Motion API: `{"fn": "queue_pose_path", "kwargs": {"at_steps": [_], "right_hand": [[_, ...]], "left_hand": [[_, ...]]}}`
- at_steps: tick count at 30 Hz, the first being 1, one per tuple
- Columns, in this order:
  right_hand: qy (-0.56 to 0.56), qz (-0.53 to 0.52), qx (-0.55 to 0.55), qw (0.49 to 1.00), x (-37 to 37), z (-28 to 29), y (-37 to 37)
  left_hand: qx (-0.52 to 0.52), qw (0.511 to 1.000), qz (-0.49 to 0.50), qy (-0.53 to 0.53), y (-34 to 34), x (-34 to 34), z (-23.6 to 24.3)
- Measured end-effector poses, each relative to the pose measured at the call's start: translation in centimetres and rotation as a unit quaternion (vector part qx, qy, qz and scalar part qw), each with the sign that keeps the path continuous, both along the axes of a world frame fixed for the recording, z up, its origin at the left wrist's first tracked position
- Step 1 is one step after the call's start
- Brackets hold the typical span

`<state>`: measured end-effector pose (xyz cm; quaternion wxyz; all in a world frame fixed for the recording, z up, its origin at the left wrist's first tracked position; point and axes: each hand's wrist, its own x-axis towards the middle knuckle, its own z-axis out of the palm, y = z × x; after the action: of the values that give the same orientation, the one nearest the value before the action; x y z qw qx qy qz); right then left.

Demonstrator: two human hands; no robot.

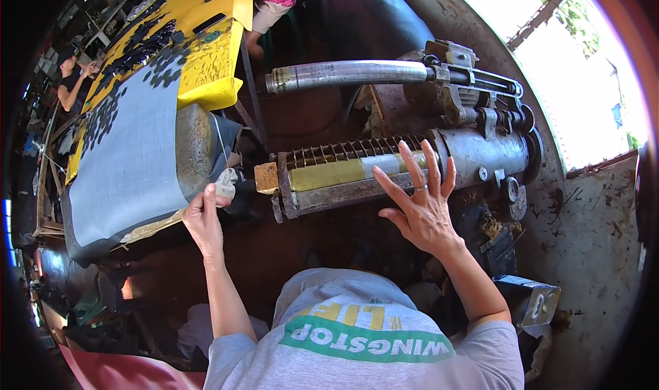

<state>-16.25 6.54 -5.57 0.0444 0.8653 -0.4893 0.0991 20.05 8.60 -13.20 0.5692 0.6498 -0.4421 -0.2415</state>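
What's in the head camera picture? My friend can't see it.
A person's right hand is spread over a long metal machine; the left hand grips what looks like pale cloth. Farther left, black pieces lie on yellow and grey sheets.

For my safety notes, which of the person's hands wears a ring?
The right hand, spread open, wears a ring; none shows on the left hand, holding the pale cloth.
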Motion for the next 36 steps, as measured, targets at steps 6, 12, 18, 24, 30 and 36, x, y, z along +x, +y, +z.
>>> {"fn": "queue_pose_path", "kwargs": {"at_steps": [6,12,18,24,30,36], "right_hand": [[0.015,-0.001,0.002,1.000,-0.3,-0.9,0.1],[-0.005,-0.003,-0.015,1.000,-0.7,-1.3,0.4],[-0.096,0.013,-0.044,0.994,-0.3,-1.3,-0.4],[-0.184,0.024,-0.103,0.977,0.5,-1.2,-2.0],[-0.204,0.058,-0.086,0.974,0.5,-0.6,-2.9],[-0.226,0.059,-0.077,0.969,0.5,0.0,-3.1]], "left_hand": [[-0.020,0.998,0.004,0.057,-0.4,-1.3,0.2],[0.003,1.000,-0.026,0.012,-0.7,-0.9,-0.3],[-0.021,0.999,-0.026,0.024,-1.1,-1.6,-0.2],[-0.039,0.998,-0.033,0.027,-0.9,-1.5,-0.4],[-0.030,0.999,-0.012,0.018,-0.2,-1.3,-0.1],[-0.032,0.999,-0.012,0.021,0.4,-1.1,-0.3]]}}
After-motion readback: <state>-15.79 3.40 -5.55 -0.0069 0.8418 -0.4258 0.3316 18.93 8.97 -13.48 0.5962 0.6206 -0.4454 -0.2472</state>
